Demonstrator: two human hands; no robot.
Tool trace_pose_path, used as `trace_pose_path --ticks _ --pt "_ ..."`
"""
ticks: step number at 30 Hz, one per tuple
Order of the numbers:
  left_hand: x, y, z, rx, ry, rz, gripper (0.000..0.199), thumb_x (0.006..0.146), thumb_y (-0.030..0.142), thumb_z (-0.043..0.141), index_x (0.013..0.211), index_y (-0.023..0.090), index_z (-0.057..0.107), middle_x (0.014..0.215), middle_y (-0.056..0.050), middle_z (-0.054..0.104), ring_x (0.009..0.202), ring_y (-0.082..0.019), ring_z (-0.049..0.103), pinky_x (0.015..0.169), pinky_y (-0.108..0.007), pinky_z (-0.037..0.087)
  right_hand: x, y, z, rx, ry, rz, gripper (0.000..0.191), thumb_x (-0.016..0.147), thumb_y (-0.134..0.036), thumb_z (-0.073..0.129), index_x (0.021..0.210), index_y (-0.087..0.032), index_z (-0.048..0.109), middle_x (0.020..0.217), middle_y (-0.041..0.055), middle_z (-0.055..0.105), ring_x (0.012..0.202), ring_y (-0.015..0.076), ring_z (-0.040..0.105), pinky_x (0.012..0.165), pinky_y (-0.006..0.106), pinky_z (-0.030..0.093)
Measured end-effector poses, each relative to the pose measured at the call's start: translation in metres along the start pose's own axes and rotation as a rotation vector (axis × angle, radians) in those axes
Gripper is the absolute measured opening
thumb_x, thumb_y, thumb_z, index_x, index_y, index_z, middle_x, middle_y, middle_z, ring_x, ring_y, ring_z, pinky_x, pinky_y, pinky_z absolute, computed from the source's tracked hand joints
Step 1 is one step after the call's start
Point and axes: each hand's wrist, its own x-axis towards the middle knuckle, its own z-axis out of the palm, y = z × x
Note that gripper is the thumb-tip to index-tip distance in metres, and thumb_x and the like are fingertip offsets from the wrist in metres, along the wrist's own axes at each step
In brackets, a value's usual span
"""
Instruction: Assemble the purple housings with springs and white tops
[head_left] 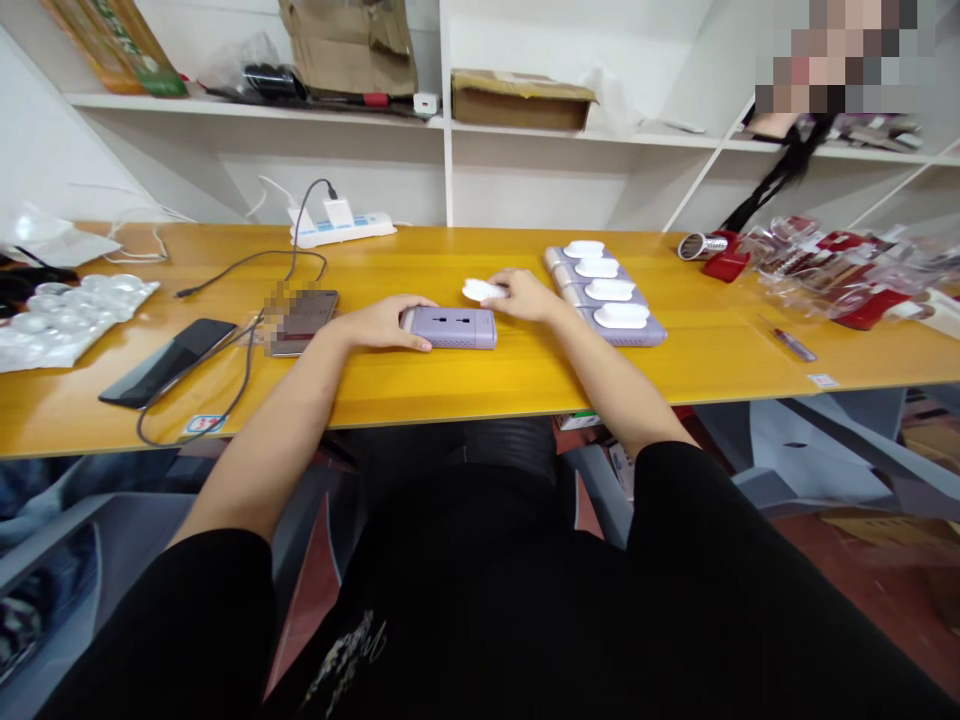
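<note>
My left hand [386,323] is wrapped around the left end of a light purple box-shaped device [480,331] on the yellow table. Two small dark slots or symbols show on the device's top face. Just behind and to the right of it, my right hand [523,294] pinches a white oval piece [475,289], partly hidden by the fingers. Beyond my right wrist lies a row of similar purple devices [568,290], side by side, with white oval pieces [609,289] on their tops.
Left of my hands lie a phone [169,362], a dark flat device [306,318], a cable [247,375] and clear bubbled packaging [71,318]. A power strip [345,229] stands at the back. Rightward are a small screwdriver-like tool [791,343], a metal cylinder [701,246] and red-and-clear parts [862,306].
</note>
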Motion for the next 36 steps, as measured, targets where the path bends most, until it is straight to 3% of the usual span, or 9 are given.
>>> trace_pose_path --ticks 2,5,8,12,20,27,36 --pt "0.002 -0.001 0.003 -0.01 0.016 0.005 0.114 0.074 0.086 0.097 0.17 0.027 0.074 0.177 -0.017 0.073 0.159 -0.047 0.071 0.138 -0.06 0.055 0.0 -0.005 -0.002 0.221 0.038 -0.036 0.054 0.1 -0.069 0.086 0.118 -0.018 0.09 0.113 0.0113 0.09 0.1 0.0279 0.076 0.09 0.039 0.058" --pt "0.005 -0.003 0.008 -0.01 0.041 0.008 0.119 0.074 0.087 0.097 0.173 0.025 0.072 0.178 -0.019 0.071 0.161 -0.049 0.069 0.14 -0.062 0.053 -0.002 -0.019 -0.002 0.41 -0.039 -0.139 0.069 0.098 -0.087 0.082 0.116 -0.02 0.088 0.104 0.0066 0.087 0.093 0.0228 0.07 0.082 0.035 0.052" --pt "0.007 -0.004 0.012 0.002 0.067 0.003 0.124 0.074 0.088 0.096 0.176 0.024 0.069 0.181 -0.021 0.069 0.164 -0.051 0.066 0.142 -0.066 0.05 -0.003 -0.035 0.003 0.349 -0.115 -0.194 0.063 0.099 -0.08 0.084 0.116 -0.019 0.09 0.112 0.0098 0.089 0.099 0.0255 0.073 0.089 0.038 0.055" --pt "0.009 -0.005 0.014 0.028 0.084 -0.017 0.126 0.073 0.091 0.095 0.176 0.024 0.069 0.182 -0.022 0.066 0.166 -0.053 0.064 0.142 -0.065 0.05 -0.005 -0.046 0.01 0.224 -0.08 -0.202 0.052 0.103 -0.069 0.08 0.115 -0.019 0.092 0.12 0.0128 0.089 0.104 0.0283 0.074 0.098 0.042 0.055" --pt "0.009 -0.004 0.016 0.02 0.091 0.012 0.127 0.07 0.096 0.095 0.172 0.023 0.072 0.179 -0.023 0.069 0.162 -0.053 0.067 0.141 -0.066 0.051 -0.007 -0.049 0.014 0.163 -0.055 -0.261 0.048 0.109 -0.064 0.076 0.12 -0.02 0.091 0.121 0.0123 0.085 0.106 0.0285 0.074 0.105 0.045 0.058" --pt "0.009 -0.001 0.018 -0.013 0.083 0.043 0.126 0.072 0.09 0.097 0.174 0.022 0.067 0.184 -0.022 0.066 0.167 -0.052 0.063 0.146 -0.067 0.046 -0.009 -0.047 0.018 0.152 -0.027 -0.264 0.045 0.103 -0.06 0.083 0.122 -0.02 0.091 0.119 0.0117 0.083 0.107 0.0304 0.073 0.109 0.049 0.06" --pt "0.011 0.005 0.03 -0.007 0.139 0.061 0.117 0.072 0.088 0.098 0.164 0.023 0.07 0.172 -0.022 0.071 0.16 -0.053 0.065 0.142 -0.07 0.049 -0.009 -0.048 0.028 0.185 -0.015 -0.278 0.043 0.106 -0.057 0.082 0.126 -0.021 0.091 0.125 0.0132 0.081 0.113 0.0332 0.075 0.112 0.052 0.06"
